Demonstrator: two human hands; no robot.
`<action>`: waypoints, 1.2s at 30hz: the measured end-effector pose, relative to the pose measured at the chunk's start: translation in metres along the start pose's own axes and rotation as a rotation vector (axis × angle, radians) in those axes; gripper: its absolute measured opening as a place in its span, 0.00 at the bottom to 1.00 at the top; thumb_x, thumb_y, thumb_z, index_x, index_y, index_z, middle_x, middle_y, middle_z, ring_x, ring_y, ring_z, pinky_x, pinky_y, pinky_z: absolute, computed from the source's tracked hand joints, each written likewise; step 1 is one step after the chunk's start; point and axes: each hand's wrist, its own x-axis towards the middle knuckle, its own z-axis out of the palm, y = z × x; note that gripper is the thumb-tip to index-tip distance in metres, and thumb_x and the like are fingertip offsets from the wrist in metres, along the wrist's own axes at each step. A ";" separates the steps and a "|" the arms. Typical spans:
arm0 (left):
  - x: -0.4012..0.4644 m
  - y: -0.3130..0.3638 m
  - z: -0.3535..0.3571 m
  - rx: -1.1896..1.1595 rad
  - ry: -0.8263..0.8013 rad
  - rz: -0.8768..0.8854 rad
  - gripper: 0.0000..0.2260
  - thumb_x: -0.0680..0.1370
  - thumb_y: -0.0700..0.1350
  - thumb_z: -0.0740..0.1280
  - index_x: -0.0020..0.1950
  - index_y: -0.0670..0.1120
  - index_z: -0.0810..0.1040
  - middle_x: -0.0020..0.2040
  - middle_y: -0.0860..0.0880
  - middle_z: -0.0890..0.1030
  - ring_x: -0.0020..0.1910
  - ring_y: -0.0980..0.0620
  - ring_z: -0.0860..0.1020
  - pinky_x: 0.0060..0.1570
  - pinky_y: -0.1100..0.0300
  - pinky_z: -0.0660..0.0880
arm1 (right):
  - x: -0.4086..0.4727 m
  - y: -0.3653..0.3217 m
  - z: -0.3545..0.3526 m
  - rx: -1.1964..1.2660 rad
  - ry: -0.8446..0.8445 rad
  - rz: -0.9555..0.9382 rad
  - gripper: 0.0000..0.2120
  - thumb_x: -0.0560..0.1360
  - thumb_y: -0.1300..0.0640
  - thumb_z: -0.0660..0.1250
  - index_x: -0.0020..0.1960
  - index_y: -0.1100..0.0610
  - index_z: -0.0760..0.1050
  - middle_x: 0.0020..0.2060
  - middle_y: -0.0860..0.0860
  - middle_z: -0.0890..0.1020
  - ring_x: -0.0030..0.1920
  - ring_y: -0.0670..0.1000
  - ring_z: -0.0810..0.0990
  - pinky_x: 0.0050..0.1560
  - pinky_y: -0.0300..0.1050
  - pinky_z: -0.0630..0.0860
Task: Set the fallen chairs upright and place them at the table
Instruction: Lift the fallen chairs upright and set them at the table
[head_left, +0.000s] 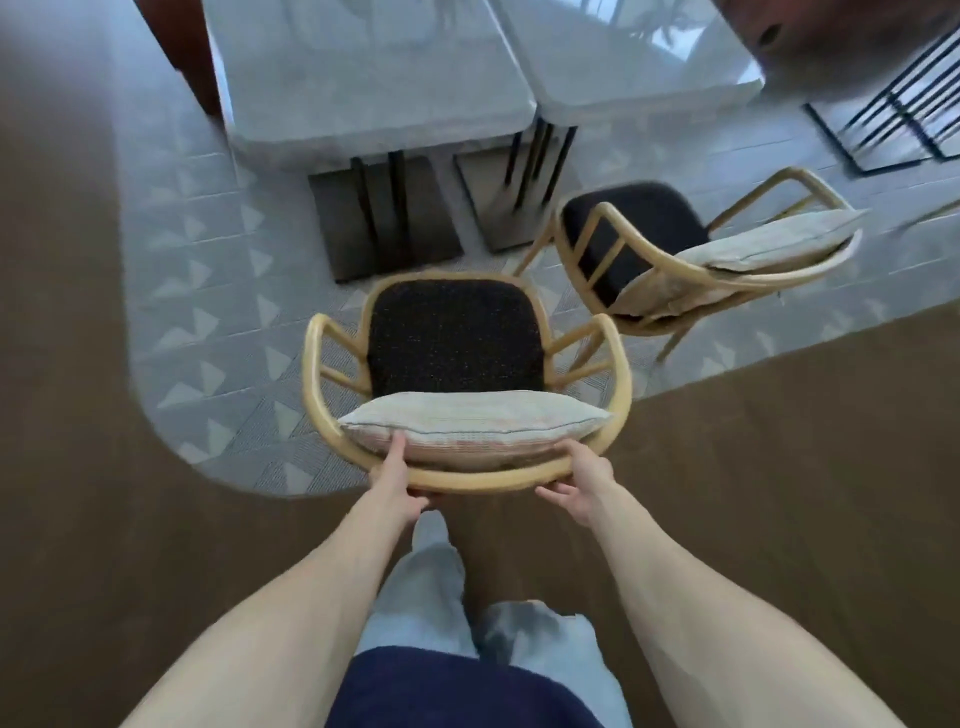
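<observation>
Since the near chair (452, 338) is already upright, just short of the tabletop (363, 78), this looks like the push-in step; next it probably needs sliding forward. Left hand (397, 475) and right hand (579, 486) are both clamped on its back rail. Second chair (675, 244) sits right of it.

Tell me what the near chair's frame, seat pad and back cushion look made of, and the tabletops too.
Chair frame: pale bent wood or rattan, going by its smooth rounded bars.
Seat pad: black nubby fabric with fine flecks.
Back cushion: light woven cloth with a piped seam.
Tabletops: pale glossy slabs showing reflections, perhaps marble or laminate.
</observation>
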 end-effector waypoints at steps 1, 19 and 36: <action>0.002 -0.003 0.000 -0.018 0.002 0.013 0.37 0.77 0.57 0.71 0.80 0.47 0.59 0.76 0.40 0.69 0.73 0.36 0.69 0.69 0.35 0.66 | 0.004 -0.001 0.002 0.011 0.000 0.022 0.24 0.78 0.63 0.67 0.72 0.60 0.65 0.56 0.60 0.76 0.62 0.65 0.77 0.60 0.65 0.79; 0.037 -0.054 0.018 -0.265 -0.048 0.011 0.18 0.79 0.36 0.69 0.68 0.36 0.75 0.67 0.38 0.78 0.66 0.42 0.76 0.69 0.48 0.71 | 0.067 0.009 -0.003 0.176 -0.192 0.153 0.22 0.80 0.68 0.60 0.74 0.60 0.70 0.66 0.61 0.79 0.58 0.62 0.79 0.54 0.70 0.73; 0.056 0.028 0.082 -0.359 -0.100 0.118 0.21 0.78 0.29 0.64 0.70 0.35 0.70 0.67 0.35 0.76 0.66 0.39 0.76 0.69 0.44 0.72 | 0.101 -0.082 0.085 0.183 -0.209 0.017 0.18 0.80 0.71 0.58 0.63 0.53 0.73 0.59 0.56 0.81 0.66 0.61 0.76 0.53 0.73 0.75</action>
